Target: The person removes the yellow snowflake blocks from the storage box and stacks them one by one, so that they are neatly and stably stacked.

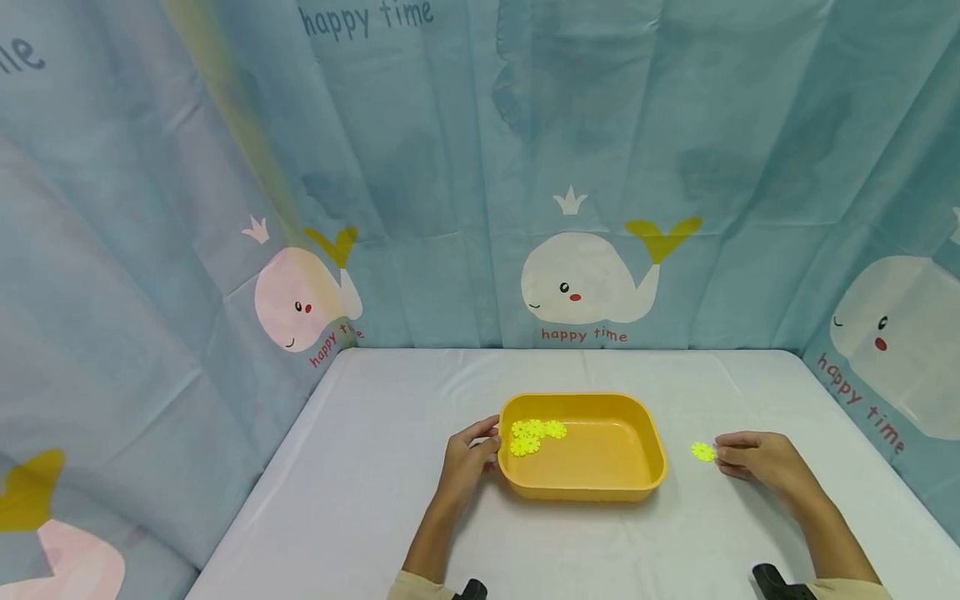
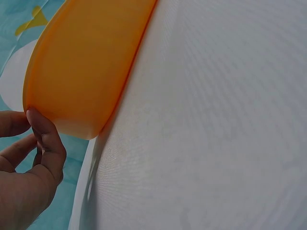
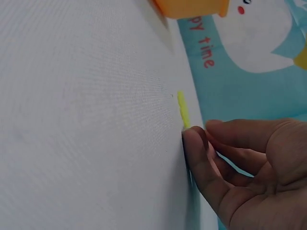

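Note:
A yellow plastic tray point(image 1: 600, 483), a shallow box with rounded corners, stands on the white table. My left hand point(image 1: 465, 462) pinches its left rim, the thumb outside; the left wrist view shows the thumb point(image 2: 45, 132) and a finger meeting at the rim of the tray point(image 2: 81, 72). Several bright yellow flower-shaped discs point(image 1: 531, 435) lie inside the tray at its left end. To the right of the tray, another such disc point(image 1: 702, 452) lies flat on the table. My right hand point(image 1: 761, 458) has its fingertips right at that disc's edge, thumb and forefinger slightly apart.
The white cloth-covered table point(image 1: 555, 550) reaches back to a blue curtain point(image 1: 450, 275) printed with whales, which also hangs along both sides. Black straps point(image 1: 776, 579) sit at the wrists by beige sleeves point(image 1: 851, 588).

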A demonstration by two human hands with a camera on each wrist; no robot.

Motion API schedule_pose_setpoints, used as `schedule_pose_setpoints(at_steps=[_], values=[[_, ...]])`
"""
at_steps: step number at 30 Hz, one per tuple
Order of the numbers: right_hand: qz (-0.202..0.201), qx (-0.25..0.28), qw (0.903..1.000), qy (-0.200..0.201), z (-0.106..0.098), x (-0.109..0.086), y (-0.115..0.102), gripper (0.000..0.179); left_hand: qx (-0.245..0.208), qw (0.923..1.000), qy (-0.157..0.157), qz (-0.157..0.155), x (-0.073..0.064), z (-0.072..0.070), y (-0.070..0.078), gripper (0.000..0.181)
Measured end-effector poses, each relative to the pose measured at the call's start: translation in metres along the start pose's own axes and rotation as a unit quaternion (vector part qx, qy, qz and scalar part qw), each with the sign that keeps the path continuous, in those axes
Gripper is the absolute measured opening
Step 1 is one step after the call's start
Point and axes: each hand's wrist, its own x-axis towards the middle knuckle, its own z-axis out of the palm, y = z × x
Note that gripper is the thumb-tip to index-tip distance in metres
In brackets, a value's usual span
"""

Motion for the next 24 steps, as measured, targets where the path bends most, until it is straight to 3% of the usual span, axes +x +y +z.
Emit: schedule_pose_setpoints(at_steps=[12,24], values=[[-0.042,-0.07,0.9964,0.022,0.006,-0.009,-0.017,0.054,-0.007,0.9999,-0.009,0.002,0.0,-0.001,0.0,0.047],[-0.127,-0.056,0.9899,0.027,0.023,-0.024,-0.044,0.056,-0.012,0.9999,-0.012,-0.001,0.001,0.0,0.0,0.046]])
